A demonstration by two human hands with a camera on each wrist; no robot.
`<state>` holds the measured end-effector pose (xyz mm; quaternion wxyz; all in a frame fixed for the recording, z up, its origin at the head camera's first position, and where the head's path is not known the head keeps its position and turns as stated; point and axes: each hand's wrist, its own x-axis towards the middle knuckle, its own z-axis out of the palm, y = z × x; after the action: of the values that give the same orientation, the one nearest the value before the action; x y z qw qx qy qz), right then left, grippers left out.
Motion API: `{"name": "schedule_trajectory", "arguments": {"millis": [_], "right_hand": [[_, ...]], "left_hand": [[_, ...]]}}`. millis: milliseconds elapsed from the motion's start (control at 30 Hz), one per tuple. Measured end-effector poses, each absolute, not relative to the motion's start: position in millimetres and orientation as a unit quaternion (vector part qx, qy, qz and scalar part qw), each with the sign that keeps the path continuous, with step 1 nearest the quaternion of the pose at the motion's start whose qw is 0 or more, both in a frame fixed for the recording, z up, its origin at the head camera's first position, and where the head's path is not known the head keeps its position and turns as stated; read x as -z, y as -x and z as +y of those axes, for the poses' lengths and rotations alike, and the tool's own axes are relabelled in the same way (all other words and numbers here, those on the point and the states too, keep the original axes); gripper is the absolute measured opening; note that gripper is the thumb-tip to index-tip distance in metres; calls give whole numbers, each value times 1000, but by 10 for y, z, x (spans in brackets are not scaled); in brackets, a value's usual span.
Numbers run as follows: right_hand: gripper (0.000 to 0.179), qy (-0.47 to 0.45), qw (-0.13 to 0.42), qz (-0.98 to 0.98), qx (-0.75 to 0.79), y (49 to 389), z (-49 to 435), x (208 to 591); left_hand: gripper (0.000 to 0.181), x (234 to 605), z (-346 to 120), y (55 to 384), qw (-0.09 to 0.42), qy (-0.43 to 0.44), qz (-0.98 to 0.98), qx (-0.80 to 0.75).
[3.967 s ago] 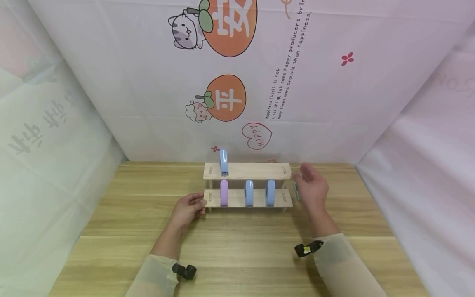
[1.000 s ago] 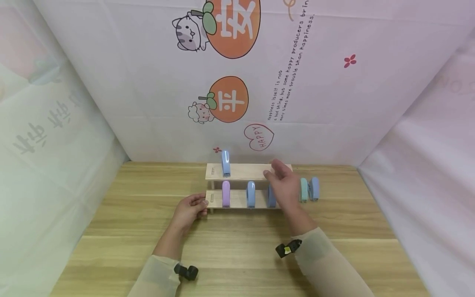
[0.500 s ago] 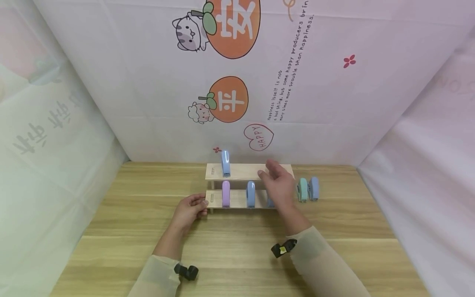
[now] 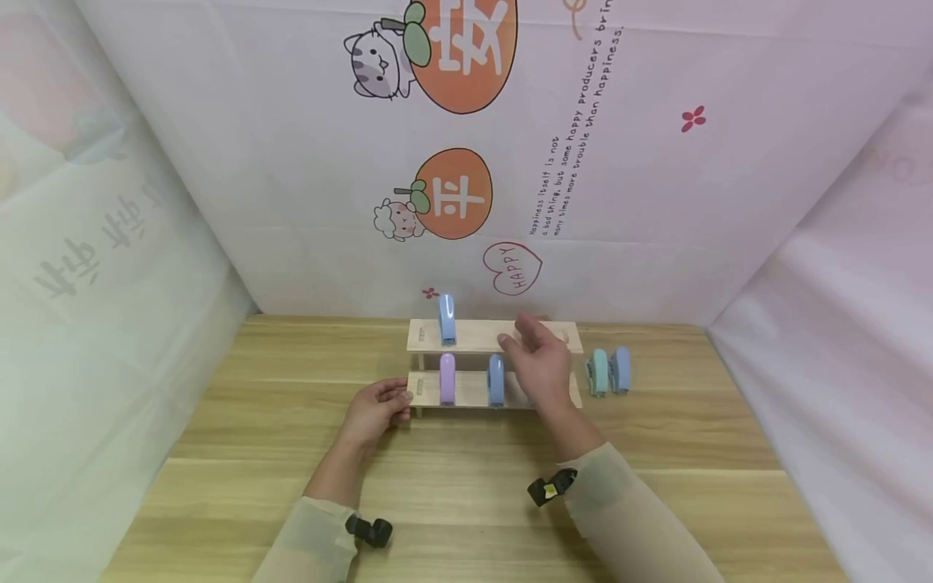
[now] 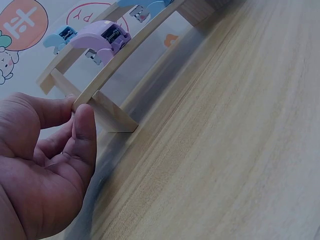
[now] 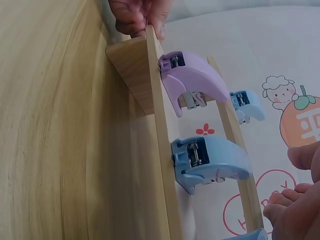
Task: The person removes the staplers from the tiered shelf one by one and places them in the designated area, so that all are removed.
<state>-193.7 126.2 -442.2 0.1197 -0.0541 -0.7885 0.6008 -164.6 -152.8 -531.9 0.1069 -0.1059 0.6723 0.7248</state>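
- White cloth (image 4: 619, 162) walls in the work area, its back panel printed with orange fruit, cartoon animals and a "HAPPY" heart.
- Below it spreads a pale wood-grain tabletop (image 4: 452, 486).
- Near the back stands a bare-wood, two-step rack (image 4: 477, 334), its rear shelf higher than the front.
- Person's right hand (image 4: 541, 368) is over the rack's right half, thumb and fingers apart and released; whether it touches anything is unclear.
- Person's left hand (image 4: 370, 417) pinches the lower shelf's left end.
- On the lower shelf sit a glossy purple stapler (image 4: 447, 380) and a lower blue stapler (image 4: 496, 380); an upper blue stapler (image 4: 447, 320) sits toward the rear shelf's left end.
- Right of the rack, a mint stapler (image 4: 598, 372) and an outer blue stapler (image 4: 620, 370) rest side by side on the tabletop.
- Left wrist view reveals the rack's end leg (image 5: 115, 112), with finger and thumb on the shelf edge.
- Right wrist view alone catches a blue piece (image 6: 252, 235) cut off at the bottom, and clearly shows metal springs (image 6: 196, 152) inside the lower blue stapler.
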Motion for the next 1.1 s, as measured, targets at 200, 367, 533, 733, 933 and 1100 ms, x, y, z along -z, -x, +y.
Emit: {"name": "schedule_trajectory", "arguments": {"millis": [200,367,533,733,933,1100], "right_hand": [[52,54,112,-793,-597,1938,1212,4405],[52,49,105,-800,-589,1930,1162,4390],[52,44,104,-798,-592,1922,1112,4379],[52,36,106,-791,-601,1911,1051,4367],[52,26,108,-791,-602,1921,994,4372],[52,11,112,-782,-613,1926,955,4382]], "left_hand": [[39,5310,-1521,1654,105,106,674,-724],[39,5305,-1526,1654,107,106,673,-724],[39,5309,-1534,1654,110,111,669,-727],[38,5329,-1531,1649,108,106,669,-728],[37,5330,-1531,1640,104,105,668,-729],[37,5313,-1530,1635,105,106,667,-730]]}}
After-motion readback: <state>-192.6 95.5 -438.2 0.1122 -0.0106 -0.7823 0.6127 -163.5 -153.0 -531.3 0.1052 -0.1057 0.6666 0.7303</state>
